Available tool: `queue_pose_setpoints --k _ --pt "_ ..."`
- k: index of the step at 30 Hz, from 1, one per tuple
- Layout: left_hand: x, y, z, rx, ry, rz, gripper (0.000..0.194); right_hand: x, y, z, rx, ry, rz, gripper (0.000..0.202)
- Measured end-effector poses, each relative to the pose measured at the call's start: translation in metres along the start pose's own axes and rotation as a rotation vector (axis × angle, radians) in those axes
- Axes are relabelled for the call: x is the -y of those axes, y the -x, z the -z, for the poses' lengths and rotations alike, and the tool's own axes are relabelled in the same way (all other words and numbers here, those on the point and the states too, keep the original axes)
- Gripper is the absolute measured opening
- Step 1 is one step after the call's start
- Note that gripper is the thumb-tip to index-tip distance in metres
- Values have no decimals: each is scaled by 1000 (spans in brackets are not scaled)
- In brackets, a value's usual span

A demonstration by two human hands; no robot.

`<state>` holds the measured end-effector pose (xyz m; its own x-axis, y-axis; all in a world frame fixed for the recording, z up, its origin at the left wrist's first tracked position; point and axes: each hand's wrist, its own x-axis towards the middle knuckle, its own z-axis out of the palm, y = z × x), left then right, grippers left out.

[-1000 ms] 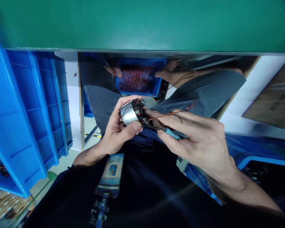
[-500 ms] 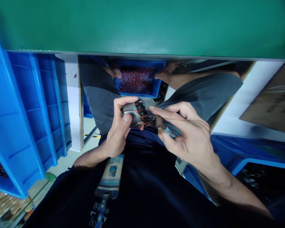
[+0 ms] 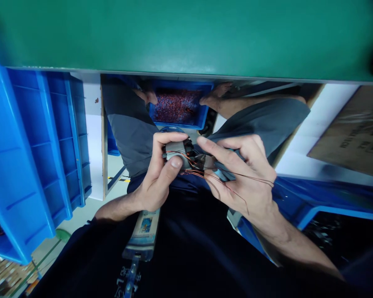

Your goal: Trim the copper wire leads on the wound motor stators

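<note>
My left hand (image 3: 161, 174) is closed round a grey metal motor part (image 3: 175, 150) with black ends and copper wires, the thumb across its near side. In my right hand (image 3: 245, 178) is a small cutter-like tool (image 3: 219, 171) with blue-grey handles, its metal head against the wired end of the part. Thin copper wires (image 3: 233, 173) run from the part over my right palm and fingers. Both hands are above my lap, a short way apart.
A green tabletop (image 3: 186, 37) spans the far side. Below it, a blue bin (image 3: 177, 105) of reddish bits stands between my feet. Large blue crates (image 3: 27, 145) rise at left. At right are a cardboard box (image 3: 354, 132) and another blue bin (image 3: 317, 211).
The motor part has turned slightly and both hands have shifted a little nearer my body. More copper wires now show spread across my right hand.
</note>
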<state>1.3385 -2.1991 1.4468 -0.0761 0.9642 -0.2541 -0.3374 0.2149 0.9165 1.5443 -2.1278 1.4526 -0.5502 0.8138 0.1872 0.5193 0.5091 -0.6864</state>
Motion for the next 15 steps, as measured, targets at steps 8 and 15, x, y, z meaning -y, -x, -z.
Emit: queue_pose_setpoints --k 8,15 --pt "0 -1 -1 -19 -13 -13 32 -3 4 -5 -53 60 40 53" --pt "-2 -3 -3 -37 10 -1 30 1 1 -10 -83 49 60 49"
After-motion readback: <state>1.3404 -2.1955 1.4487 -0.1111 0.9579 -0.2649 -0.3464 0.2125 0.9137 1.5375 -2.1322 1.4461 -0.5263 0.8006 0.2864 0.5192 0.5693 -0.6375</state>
